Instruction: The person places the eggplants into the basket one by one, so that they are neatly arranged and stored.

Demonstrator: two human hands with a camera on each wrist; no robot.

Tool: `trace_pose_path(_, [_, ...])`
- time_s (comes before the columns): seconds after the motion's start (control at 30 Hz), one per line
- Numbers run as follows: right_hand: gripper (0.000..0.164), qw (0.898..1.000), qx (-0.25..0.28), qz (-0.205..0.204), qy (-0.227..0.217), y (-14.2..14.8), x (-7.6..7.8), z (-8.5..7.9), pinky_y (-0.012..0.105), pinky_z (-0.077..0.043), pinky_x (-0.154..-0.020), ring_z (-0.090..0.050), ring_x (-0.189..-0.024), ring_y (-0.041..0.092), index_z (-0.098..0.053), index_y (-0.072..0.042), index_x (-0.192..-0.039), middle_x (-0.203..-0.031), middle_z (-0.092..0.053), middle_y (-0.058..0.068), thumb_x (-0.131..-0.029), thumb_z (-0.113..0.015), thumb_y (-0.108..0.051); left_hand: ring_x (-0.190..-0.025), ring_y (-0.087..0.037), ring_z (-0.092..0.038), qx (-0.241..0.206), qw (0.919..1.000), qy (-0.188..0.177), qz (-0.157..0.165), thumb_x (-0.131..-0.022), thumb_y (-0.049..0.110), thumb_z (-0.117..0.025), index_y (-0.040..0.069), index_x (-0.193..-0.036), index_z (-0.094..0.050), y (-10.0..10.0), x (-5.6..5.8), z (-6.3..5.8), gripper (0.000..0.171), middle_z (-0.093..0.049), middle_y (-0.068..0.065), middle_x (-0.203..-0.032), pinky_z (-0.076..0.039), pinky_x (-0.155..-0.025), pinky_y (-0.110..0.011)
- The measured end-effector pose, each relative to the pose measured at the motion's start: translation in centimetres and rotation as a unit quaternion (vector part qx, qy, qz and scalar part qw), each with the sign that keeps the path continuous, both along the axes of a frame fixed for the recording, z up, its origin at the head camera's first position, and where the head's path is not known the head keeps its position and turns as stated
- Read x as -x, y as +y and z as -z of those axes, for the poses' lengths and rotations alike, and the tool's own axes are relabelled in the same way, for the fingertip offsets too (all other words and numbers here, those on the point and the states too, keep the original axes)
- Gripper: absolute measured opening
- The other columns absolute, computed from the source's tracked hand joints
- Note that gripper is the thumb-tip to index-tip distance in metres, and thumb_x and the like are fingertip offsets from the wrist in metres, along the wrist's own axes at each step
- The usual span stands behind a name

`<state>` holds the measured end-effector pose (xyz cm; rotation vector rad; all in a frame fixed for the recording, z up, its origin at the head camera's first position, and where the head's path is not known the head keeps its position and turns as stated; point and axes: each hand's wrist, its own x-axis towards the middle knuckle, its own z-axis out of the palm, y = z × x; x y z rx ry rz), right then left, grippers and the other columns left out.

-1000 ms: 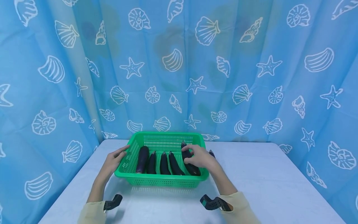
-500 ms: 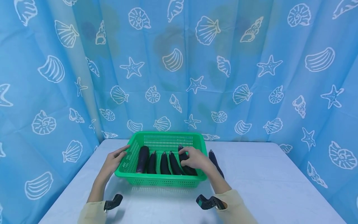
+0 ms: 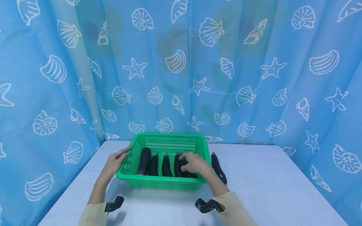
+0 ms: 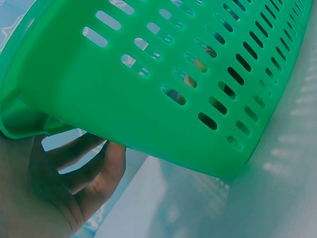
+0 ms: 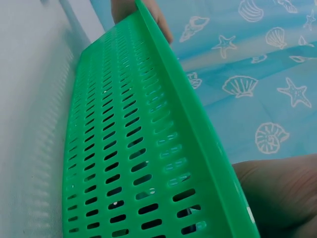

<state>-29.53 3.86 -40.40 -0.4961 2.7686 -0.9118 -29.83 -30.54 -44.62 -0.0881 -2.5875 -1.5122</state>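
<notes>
A green slotted plastic basket (image 3: 167,181) stands on the table with several dark purple eggplants inside. My right hand (image 3: 195,164) reaches over its right part and grips an eggplant (image 3: 190,174), thumb on the near side. That one lies against its left neighbour, another eggplant (image 3: 177,166). A thicker eggplant (image 3: 144,160) lies at the basket's left end. My left hand (image 3: 113,163) is at the left rim, its fingers fairly straight and touching the basket from outside. In the left wrist view, the thumb (image 4: 115,161) touches the basket below the rim. The right wrist view hides the right fingertips.
One more eggplant (image 3: 218,168) lies on the white tabletop (image 3: 260,182), just right of the basket. A blue curtain (image 3: 181,78) with white shell prints hangs behind and at both sides. Each forearm carries a black wrist device (image 3: 208,205).
My right hand has shifted left inside the basket with the gripped eggplant, pressing it up against the neighbouring one. More of the eggplant on the table shows. The left hand has stayed put.
</notes>
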Motion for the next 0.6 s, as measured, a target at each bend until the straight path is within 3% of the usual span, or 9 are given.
trace_pose_path(0.1, [0.043, 1.000, -0.007, 0.005, -0.002, -0.2, 0.3, 0.1, 0.025, -0.033, -0.047, -0.033, -0.046, 0.012, -0.062, -0.010, -0.131, -0.106, -0.064, 0.010, -0.088, -0.067, -0.009, -0.146, -0.041, -0.029, -0.002, 1.0000, 0.002, 0.003, -0.107, 0.030, -0.039, 0.015, -0.151, -0.041, 0.0, 0.0, -0.1, 0.046, -0.032, -0.019, -0.158, -0.030, -0.118, -0.055])
trace_pose_path(0.23, [0.043, 1.000, -0.020, 0.010, -0.005, -0.4, 0.5, 0.1, 0.026, -0.038, -0.051, -0.044, -0.056, 0.013, -0.063, -0.011, -0.130, -0.131, -0.059, 0.014, -0.088, -0.069, -0.010, -0.146, -0.042, -0.030, -0.001, 1.0000, -0.003, 0.002, -0.106, 0.031, -0.040, 0.015, -0.151, -0.041, 0.1, -0.1, -0.1, 0.047, -0.032, -0.020, -0.158, -0.030, -0.117, -0.056])
trace_pose_path(0.4, [0.042, 1.000, -0.030, 0.009, -0.006, -0.9, 0.8, 0.0, 0.029, -0.047, -0.060, -0.056, -0.075, 0.018, -0.064, -0.011, -0.128, -0.135, -0.058, 0.014, -0.087, -0.072, -0.012, -0.146, -0.041, -0.030, 0.001, 1.0000, -0.007, -0.002, -0.107, 0.030, -0.039, 0.016, -0.151, -0.041, 0.0, -0.1, -0.2, 0.046, -0.032, -0.019, -0.159, -0.030, -0.117, -0.057])
trace_pose_path(0.6, [0.042, 0.999, -0.035, -0.006, -0.004, -1.6, 1.0, 0.5, 0.036, -0.055, -0.073, -0.061, -0.095, 0.022, -0.065, -0.013, -0.128, -0.136, -0.058, 0.014, -0.087, -0.073, -0.016, -0.146, -0.042, -0.030, 0.003, 0.9999, -0.009, -0.004, -0.107, 0.032, -0.039, 0.017, -0.151, -0.041, 0.0, -0.2, -0.1, 0.047, -0.032, -0.019, -0.158, -0.031, -0.117, -0.056])
